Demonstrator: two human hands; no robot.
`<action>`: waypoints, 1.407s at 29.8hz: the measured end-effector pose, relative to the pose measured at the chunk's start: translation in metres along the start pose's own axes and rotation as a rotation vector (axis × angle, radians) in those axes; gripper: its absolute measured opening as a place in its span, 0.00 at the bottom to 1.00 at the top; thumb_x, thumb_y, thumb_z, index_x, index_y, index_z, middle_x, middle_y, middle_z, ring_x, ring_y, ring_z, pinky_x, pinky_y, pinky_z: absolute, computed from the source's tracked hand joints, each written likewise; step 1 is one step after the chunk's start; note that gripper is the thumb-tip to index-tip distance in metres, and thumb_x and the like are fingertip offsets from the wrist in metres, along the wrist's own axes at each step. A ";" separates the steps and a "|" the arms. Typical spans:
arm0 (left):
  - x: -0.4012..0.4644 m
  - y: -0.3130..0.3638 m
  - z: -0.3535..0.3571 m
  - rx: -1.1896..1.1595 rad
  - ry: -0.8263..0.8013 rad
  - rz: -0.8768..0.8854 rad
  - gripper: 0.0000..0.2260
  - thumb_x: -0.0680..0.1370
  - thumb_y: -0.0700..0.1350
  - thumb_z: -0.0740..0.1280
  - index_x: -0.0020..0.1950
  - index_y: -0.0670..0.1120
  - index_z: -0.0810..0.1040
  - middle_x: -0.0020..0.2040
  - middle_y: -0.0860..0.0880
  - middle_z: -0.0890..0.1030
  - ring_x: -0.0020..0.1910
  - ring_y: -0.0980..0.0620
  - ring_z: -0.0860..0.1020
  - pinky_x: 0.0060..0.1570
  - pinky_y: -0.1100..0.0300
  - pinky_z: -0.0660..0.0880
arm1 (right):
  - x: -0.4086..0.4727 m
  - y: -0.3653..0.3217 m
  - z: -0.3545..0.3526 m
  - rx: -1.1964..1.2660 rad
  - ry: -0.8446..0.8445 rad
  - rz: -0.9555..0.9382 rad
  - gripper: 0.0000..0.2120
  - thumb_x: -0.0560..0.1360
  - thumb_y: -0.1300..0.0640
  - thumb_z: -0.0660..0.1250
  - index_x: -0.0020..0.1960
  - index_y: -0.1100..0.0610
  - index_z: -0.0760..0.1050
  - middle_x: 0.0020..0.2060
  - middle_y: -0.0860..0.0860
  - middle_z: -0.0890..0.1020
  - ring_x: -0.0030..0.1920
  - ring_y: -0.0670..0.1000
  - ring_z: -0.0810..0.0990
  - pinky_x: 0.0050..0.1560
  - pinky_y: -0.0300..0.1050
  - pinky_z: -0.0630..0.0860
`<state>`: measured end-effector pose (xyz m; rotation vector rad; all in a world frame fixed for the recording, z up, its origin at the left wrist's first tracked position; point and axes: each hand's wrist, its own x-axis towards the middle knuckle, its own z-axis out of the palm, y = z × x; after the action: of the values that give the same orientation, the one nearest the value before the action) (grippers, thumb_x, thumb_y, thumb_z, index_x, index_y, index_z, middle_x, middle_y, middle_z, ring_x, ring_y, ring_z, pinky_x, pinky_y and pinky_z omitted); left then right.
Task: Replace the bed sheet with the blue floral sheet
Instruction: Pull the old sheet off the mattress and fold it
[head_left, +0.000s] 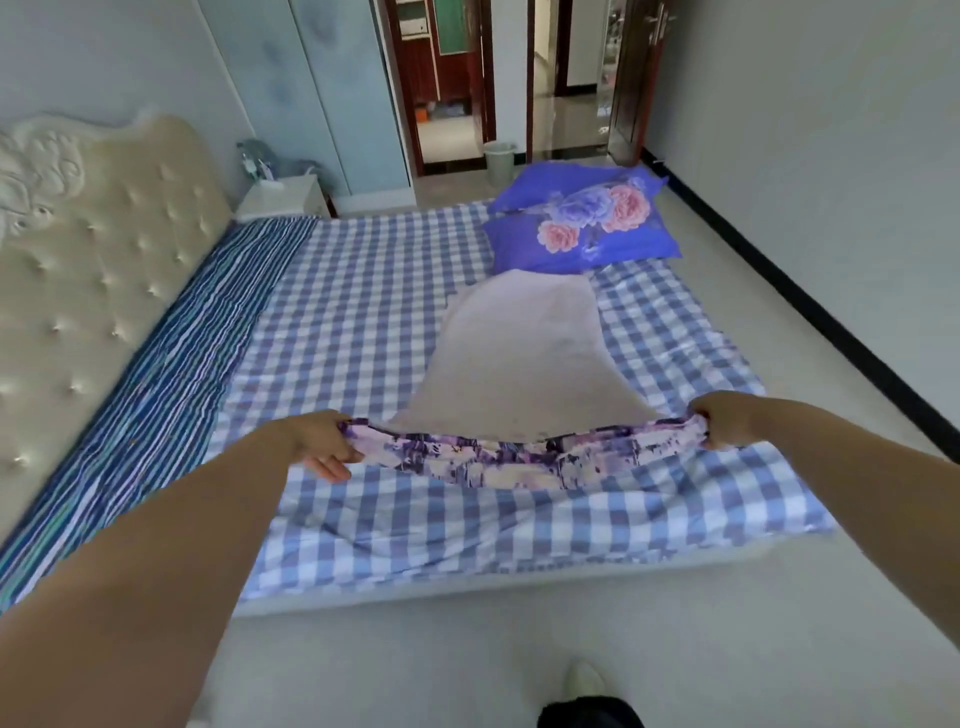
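Note:
A blue-and-white checked sheet (374, 312) covers the bed. Over it I hold a folded cloth (514, 358), pale pink on its upper face with a purple floral print along the near edge (519, 457). My left hand (322, 441) grips the near left corner and my right hand (722, 418) grips the near right corner, stretching the edge between them above the bed. The cloth's far end lies on the checked sheet below two blue floral pillows (582, 223) near the bed's far right corner.
A cream tufted headboard (88, 260) stands at the left, with a blue striped cloth (171, 374) along it. A white nightstand (280, 195), a waste bin (500, 162) and open doorways are beyond the bed. Pale floor runs along the right side and in front.

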<state>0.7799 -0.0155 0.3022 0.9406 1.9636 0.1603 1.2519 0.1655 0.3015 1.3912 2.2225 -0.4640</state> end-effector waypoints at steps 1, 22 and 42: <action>-0.007 -0.008 0.010 0.001 -0.014 -0.016 0.16 0.78 0.33 0.64 0.66 0.42 0.72 0.48 0.44 0.80 0.34 0.52 0.83 0.39 0.56 0.82 | -0.009 0.002 0.014 -0.006 0.035 -0.003 0.07 0.75 0.61 0.65 0.48 0.51 0.70 0.40 0.48 0.75 0.38 0.47 0.72 0.32 0.36 0.66; -0.089 -0.042 0.255 0.622 -0.609 -0.369 0.26 0.80 0.42 0.64 0.76 0.43 0.60 0.70 0.42 0.69 0.66 0.44 0.73 0.41 0.66 0.76 | -0.111 0.067 0.258 -0.352 -0.444 0.013 0.35 0.71 0.52 0.70 0.73 0.45 0.57 0.68 0.50 0.65 0.67 0.56 0.69 0.63 0.51 0.66; 0.152 0.035 0.177 -0.187 -0.034 -0.156 0.18 0.80 0.45 0.63 0.69 0.42 0.70 0.68 0.41 0.71 0.64 0.43 0.72 0.59 0.51 0.70 | 0.121 -0.028 0.130 0.359 -0.313 -0.002 0.21 0.81 0.51 0.58 0.61 0.69 0.74 0.61 0.62 0.76 0.57 0.58 0.79 0.49 0.41 0.68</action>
<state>0.8955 0.0665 0.1137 0.6631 1.9440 0.2328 1.2094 0.1768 0.1276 1.3729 1.9488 -1.0474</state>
